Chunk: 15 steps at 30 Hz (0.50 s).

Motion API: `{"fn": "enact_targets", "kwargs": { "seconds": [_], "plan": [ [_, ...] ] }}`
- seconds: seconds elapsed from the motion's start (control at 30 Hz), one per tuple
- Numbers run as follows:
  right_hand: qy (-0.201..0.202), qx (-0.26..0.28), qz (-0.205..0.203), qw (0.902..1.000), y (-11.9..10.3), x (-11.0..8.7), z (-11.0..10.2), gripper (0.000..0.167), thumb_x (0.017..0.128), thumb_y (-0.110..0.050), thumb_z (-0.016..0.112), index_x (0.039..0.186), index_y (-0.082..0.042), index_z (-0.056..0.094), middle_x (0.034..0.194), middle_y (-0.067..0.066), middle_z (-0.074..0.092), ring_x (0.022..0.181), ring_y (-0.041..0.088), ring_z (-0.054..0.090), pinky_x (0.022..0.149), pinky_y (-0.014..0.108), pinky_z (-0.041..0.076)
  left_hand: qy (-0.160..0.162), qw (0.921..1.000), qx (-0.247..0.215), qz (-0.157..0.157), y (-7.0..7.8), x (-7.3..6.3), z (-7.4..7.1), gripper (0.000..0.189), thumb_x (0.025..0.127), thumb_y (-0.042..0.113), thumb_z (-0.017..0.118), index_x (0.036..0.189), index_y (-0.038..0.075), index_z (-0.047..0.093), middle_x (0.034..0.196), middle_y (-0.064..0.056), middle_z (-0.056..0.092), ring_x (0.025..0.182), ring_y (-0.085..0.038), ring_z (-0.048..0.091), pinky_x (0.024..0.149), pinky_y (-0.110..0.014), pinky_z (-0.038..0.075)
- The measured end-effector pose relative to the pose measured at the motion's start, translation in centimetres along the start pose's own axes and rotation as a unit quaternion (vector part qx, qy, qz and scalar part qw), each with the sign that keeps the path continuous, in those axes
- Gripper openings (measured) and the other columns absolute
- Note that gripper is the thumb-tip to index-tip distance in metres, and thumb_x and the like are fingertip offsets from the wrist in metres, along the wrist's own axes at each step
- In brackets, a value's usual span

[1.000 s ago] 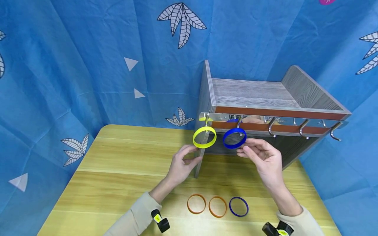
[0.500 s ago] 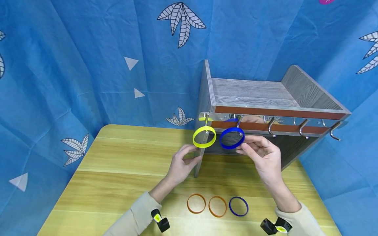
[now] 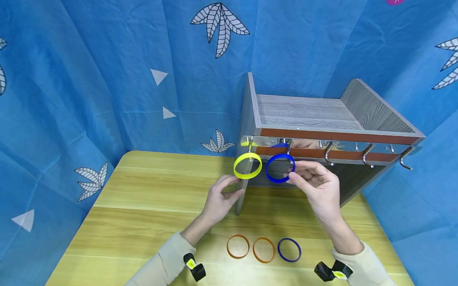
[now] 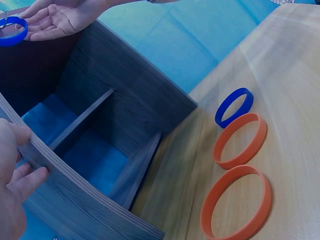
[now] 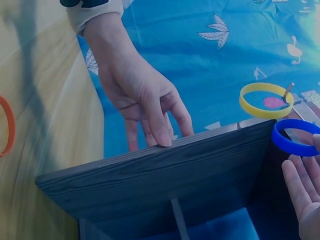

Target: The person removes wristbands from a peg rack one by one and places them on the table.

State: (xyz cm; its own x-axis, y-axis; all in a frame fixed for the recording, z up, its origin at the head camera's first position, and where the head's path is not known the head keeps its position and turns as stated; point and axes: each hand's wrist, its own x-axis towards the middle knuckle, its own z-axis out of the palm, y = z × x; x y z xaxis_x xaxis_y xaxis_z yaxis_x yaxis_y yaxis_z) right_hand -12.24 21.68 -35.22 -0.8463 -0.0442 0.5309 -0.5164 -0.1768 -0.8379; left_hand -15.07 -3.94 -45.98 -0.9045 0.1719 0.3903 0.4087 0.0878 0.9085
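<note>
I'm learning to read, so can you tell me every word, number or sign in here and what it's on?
"h e", maybe: pale letters on the blue cloth, top right of the right wrist view; too blurred to be sure.
Left wrist's yellow label, on a black device: too small to read.
Right wrist's yellow label, on another black device: too small to read.

"What hangs behind the desk (image 3: 136,198)?"

"A creased blue curtain (image 3: 118,47), printed with white leaves (image 3: 223,37) and pale triangles (image 3: 158,76)."

"Any other colour?"

"A pink patch (image 3: 395,2), high on the right, partly out of view."

"And the desk?"

"Yellowish wood, streaky grain, rounded far left corner."
</note>
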Motion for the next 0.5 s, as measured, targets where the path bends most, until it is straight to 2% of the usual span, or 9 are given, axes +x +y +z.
{"fn": "enact_targets", "kwargs": {
  "seconds": [0.17,0.4,0.5],
  "plan": [
    [0.0,-0.003,0.003,1.0,-0.17,0.05,0.13,0.022,0.094,0.018,0.065,0.115,0.013,0.069,0.095,-0.001,0.082,0.085,0.012,0.08,0.075,0.024,0.068,0.002,1.0,0.003,0.004,-0.11,0.05,0.05,0.035,0.094,0.003,0.077,0.128,0.003,0.07,0.128,-0.019,0.068,0.124,-0.046,0.065,0.09,-0.031,0.068],
    [0.001,0.004,0.024,0.9997,-0.58,-0.07,0.21,0.029,0.096,0.017,0.063,0.112,-0.004,0.075,0.095,0.0,0.081,0.084,0.013,0.08,0.074,0.028,0.069,0.0,1.0,0.002,0.003,-0.17,0.08,0.07,0.036,0.095,0.003,0.077,0.129,0.003,0.069,0.128,-0.019,0.067,0.124,-0.046,0.065,0.09,-0.027,0.067],
    [0.005,0.008,0.025,0.9996,-0.75,-0.11,0.28,0.029,0.096,0.017,0.061,0.111,-0.004,0.075,0.095,0.0,0.081,0.084,0.013,0.08,0.074,0.029,0.069,0.0,1.0,0.003,0.001,-0.2,0.09,0.09,0.036,0.094,0.003,0.077,0.129,0.003,0.069,0.129,-0.018,0.067,0.124,-0.044,0.066,0.09,-0.026,0.067]
  ]
}}
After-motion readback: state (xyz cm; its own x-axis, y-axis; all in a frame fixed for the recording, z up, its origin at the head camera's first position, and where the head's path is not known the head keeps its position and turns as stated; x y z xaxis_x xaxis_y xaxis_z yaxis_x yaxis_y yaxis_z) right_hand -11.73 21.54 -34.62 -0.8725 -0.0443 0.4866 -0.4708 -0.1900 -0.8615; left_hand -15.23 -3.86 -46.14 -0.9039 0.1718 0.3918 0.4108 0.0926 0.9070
